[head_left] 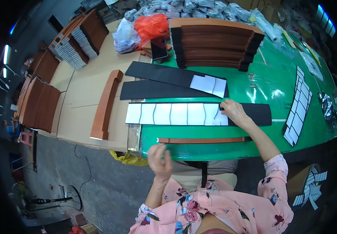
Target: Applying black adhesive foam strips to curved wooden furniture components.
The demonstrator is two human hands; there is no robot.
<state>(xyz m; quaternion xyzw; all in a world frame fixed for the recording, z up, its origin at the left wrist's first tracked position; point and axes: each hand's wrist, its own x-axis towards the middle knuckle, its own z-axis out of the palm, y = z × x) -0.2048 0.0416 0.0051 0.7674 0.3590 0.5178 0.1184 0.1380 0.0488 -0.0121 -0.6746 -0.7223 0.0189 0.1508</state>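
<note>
Strip [259,114] under right hand [234,112]; left hand [160,160] near bar [203,140].

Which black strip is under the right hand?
The front black strip, bearing the long white layer; the two behind lie beyond the right hand.

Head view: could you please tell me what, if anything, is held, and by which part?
The right hand has fingertips at the right end of the white strip; whether it grips is unclear. The left hand appears empty.
</note>
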